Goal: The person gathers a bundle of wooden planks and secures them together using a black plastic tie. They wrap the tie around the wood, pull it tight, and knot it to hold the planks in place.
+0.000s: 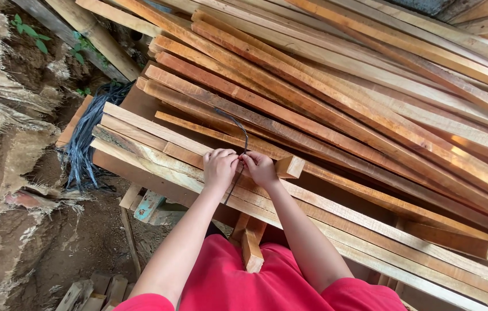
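Presently, the strap (238,138), a thin dark strip, rose in a curve from between both hands and arched back over the slats (336,121). The left hand (219,167) and right hand (259,168) met knuckle to knuckle on the front slats, each grip pinched narrow on the strap's lower run. Judged from this, the step in hand was working the strap around the wood; further handling would call for steady tension. A bundle of straps (85,138) lay left, on the ground.
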